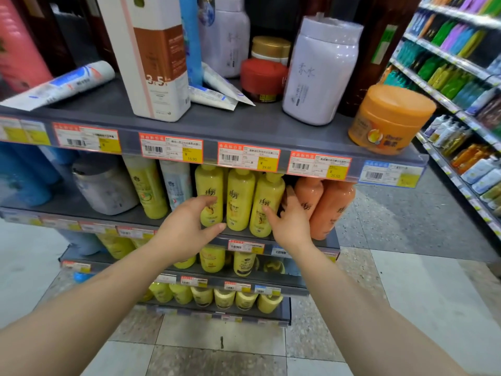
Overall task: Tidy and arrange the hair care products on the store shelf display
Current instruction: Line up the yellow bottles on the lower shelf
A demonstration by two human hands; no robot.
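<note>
Three yellow shampoo bottles stand side by side on the second shelf [151,217] of the grey display. My left hand [187,229] holds the left yellow bottle [210,185], with fingers on its front and the thumb under its base. My right hand [291,222] grips the right yellow bottle [268,196]: the thumb presses its front, and the fingers reach behind it, next to the orange bottles [329,210]. The middle yellow bottle [240,196] stands untouched between my hands.
The top shelf [230,123] carries a tall white box [154,63], lying tubes [62,82], lavender jars [320,71], a red jar [263,77] and an orange jar [390,118] at its right corner. A grey jar [105,188] stands left of my hands. Lower shelves hold more yellow bottles [217,295]. Another stocked aisle shelf [461,63] runs on the right.
</note>
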